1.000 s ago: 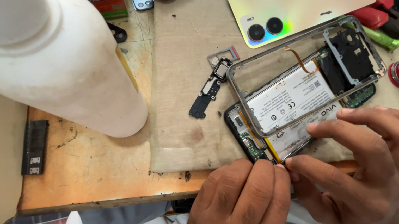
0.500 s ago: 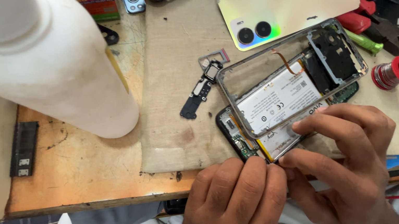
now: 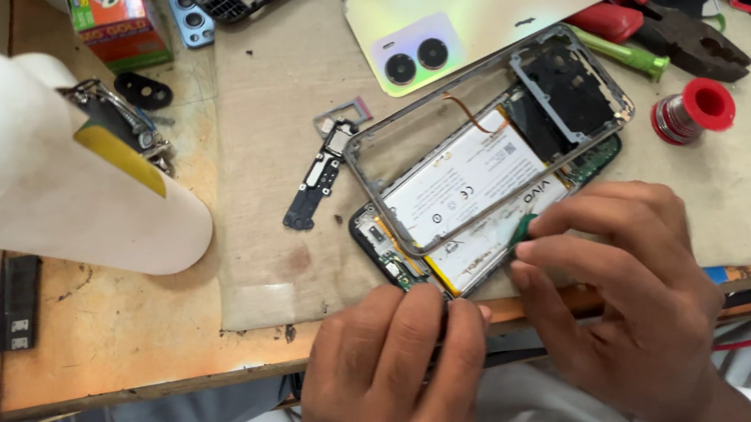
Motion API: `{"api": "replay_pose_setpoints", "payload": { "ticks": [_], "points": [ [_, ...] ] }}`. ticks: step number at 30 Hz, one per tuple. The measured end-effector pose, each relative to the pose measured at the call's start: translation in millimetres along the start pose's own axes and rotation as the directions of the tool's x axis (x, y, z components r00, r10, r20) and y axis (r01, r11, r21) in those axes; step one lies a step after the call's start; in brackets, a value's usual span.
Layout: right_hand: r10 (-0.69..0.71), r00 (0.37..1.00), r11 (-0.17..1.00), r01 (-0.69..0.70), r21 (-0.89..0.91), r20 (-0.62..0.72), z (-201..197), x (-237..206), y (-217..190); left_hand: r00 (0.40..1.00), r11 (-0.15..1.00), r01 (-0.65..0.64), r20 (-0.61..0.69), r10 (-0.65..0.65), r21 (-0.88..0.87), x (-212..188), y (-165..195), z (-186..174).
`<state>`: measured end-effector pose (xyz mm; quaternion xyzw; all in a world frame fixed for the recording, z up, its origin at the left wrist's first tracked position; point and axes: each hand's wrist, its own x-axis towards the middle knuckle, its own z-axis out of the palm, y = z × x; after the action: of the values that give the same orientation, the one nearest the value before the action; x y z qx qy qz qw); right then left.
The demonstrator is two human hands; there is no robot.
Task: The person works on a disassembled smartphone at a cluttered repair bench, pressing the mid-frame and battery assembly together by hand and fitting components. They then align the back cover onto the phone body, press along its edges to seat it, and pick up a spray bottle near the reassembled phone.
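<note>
We noted a smooth white lamp shade (image 3: 21, 165) at far left. Our left hand (image 3: 391, 377), fingers curled together, pressed the near edge of the opened phone (image 3: 482, 195), which lay on the worn mat (image 3: 288, 155). Our right hand (image 3: 626, 293) pinched a slim green tool (image 3: 522, 229) against the battery.

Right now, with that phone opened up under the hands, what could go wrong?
The right hand presses a small green tool against the white battery of the opened black phone; a slip might puncture it. The grey metal frame lies loose on top and could shift. The phone sits near the wooden table edge under the left hand.
</note>
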<state>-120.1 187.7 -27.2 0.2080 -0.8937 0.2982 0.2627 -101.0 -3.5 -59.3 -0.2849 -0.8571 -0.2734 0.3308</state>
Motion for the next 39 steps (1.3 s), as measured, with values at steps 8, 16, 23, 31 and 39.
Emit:
{"api": "replay_pose_setpoints", "payload": {
  "ticks": [8, 16, 23, 31, 39],
  "points": [
    [-0.066, 0.996, 0.998, 0.065, 0.018, 0.066, -8.1, -1.6, 7.8, 0.996, 0.999, 0.047, 0.073, -0.047, 0.011, 2.2, 9.5, -6.1],
    [-0.083, 0.992, 0.996, 0.08, 0.031, 0.099, -13.4, -3.7, 15.1, 0.992, 0.996, 0.065, 0.108, -0.072, 0.063, 2.4, 17.8, -8.4],
    [-0.053, 0.995, 0.999, 0.052, 0.008, 0.081, -18.8, -2.1, 18.5, 0.99, 0.991, 0.074, 0.11, -0.086, 0.108, 2.1, 21.8, -6.8],
    [-0.026, 0.993, 1.0, 0.027, -0.01, 0.112, -24.6, -1.3, 23.7, 0.988, 0.989, 0.061, 0.136, -0.079, 0.133, -2.2, 20.6, -6.0],
    [-0.011, 0.994, 0.999, 0.016, -0.05, 0.106, -21.3, -1.2, 21.4, 0.981, 0.982, 0.067, 0.166, -0.097, 0.179, -8.2, 22.0, -3.9]
  ]
}}
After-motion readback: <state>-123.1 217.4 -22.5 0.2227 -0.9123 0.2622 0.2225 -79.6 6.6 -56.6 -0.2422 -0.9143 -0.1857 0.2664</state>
